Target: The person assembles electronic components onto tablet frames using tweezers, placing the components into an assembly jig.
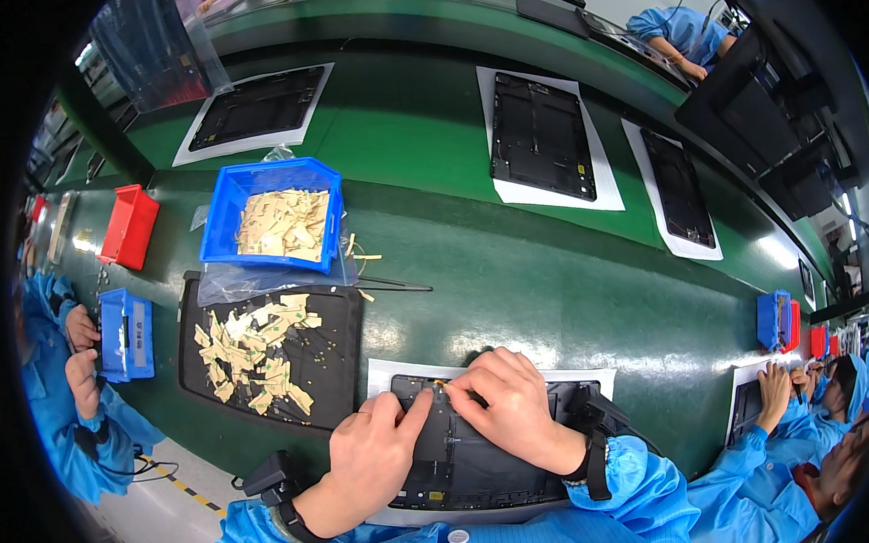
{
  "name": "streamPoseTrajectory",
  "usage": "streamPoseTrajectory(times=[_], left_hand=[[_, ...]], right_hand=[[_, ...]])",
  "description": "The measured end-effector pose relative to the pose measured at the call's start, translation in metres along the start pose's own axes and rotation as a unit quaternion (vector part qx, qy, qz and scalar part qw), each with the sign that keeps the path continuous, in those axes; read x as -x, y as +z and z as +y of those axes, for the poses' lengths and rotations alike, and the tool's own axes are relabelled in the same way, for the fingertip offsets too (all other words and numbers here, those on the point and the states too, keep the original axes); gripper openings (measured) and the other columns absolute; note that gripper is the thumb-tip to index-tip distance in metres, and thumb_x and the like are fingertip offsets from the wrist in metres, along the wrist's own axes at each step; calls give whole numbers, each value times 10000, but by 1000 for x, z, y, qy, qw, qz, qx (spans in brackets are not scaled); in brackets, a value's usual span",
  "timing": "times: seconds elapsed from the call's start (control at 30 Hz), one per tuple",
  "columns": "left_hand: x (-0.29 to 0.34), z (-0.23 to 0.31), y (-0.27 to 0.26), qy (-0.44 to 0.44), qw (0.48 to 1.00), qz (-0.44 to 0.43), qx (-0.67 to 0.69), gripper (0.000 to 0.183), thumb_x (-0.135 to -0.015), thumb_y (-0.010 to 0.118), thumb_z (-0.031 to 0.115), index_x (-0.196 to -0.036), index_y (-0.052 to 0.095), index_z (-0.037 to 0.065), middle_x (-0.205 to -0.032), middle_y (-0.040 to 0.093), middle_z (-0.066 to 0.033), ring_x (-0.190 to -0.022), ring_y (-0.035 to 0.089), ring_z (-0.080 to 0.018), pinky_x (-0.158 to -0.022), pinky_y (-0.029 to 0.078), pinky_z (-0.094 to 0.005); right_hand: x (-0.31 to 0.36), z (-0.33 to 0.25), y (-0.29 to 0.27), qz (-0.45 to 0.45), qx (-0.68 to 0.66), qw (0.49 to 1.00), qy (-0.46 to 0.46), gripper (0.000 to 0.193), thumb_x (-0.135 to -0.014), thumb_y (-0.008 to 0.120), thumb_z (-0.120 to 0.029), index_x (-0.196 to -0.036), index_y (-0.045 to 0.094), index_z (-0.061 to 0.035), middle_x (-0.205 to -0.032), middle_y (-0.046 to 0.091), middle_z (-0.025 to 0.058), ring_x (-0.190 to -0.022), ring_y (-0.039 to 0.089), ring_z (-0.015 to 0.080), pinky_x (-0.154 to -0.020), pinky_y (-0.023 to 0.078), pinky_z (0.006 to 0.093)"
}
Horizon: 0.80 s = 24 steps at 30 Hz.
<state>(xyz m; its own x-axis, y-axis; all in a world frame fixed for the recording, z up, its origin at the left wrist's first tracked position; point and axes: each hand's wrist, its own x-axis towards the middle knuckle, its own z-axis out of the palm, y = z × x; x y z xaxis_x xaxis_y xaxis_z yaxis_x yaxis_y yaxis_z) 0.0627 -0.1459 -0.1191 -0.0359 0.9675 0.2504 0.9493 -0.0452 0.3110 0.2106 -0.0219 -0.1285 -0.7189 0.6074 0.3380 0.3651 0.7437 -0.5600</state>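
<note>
A black tablet-like housing (479, 461) lies before me on white sheet material (606, 376). My left hand (369, 456) rests at its upper left; two fingertips reach forward, slightly apart, with one touching the housing and nothing visible between them. Beside it my right hand (511, 408) is closed in a pinch at the upper edge, where a small yellowish piece (441, 383) shows at its fingertips. Left of my hands, a black tray (337, 371) carries a heap of cream adhesive pieces (255, 350). Thin dark tweezers (397, 284) lie beyond the tray.
A blue bin (217, 217) holds more cream pieces. Similar black housings (542, 134) on white sheets stand along the raised green strip. Red bin (129, 228) and small blue bin (127, 330) are at left. Co-workers in blue sleeves (62, 419) work on both sides.
</note>
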Motion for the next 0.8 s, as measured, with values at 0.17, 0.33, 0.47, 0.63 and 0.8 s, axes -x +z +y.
streamPoseTrajectory(times=[0.17,0.33,0.47,0.63,0.8], left_hand=[[-4,2,-1,-13,999,-23,-21,417,-696,603,59,-1102,678,119,-746,440,-36,-625,550,-169,-518,471,-285],[-7,2,-3,-6,998,-62,-31,427,-711,593,67,-1133,637,108,-776,459,-56,-696,574,-191,-537,483,-291],[-10,4,-5,12,995,-84,-44,424,-718,591,81,-1141,617,94,-801,473,-69,-739,588,-212,-553,487,-298],[-3,-4,-9,28,996,-76,-37,459,-720,589,89,-1179,605,102,-790,464,-64,-719,573,-202,-552,467,-287],[-15,-1,-9,70,993,-89,-33,526,-727,588,92,-1249,587,159,-776,447,-51,-689,540,-196,-545,440,-293]], right_hand=[[1,3,2,5,15,1000,-12,108,-717,742,-124,-713,635,-110,-738,557,4,-722,554,197,-623,408,323],[1,-1,2,1,31,999,-13,125,-721,736,-130,-687,617,-111,-739,555,4,-728,555,194,-625,409,323],[2,-5,0,-13,84,996,-2,221,-730,744,-182,-855,578,-105,-750,563,34,-747,575,225,-627,417,343],[-8,9,-28,-109,-38,986,122,344,-810,727,-256,-997,520,-53,-795,609,106,-700,619,291,-627,482,380],[-6,9,-34,-124,-123,953,249,190,-856,673,-174,-949,569,-46,-784,640,98,-643,631,223,-595,495,334]])
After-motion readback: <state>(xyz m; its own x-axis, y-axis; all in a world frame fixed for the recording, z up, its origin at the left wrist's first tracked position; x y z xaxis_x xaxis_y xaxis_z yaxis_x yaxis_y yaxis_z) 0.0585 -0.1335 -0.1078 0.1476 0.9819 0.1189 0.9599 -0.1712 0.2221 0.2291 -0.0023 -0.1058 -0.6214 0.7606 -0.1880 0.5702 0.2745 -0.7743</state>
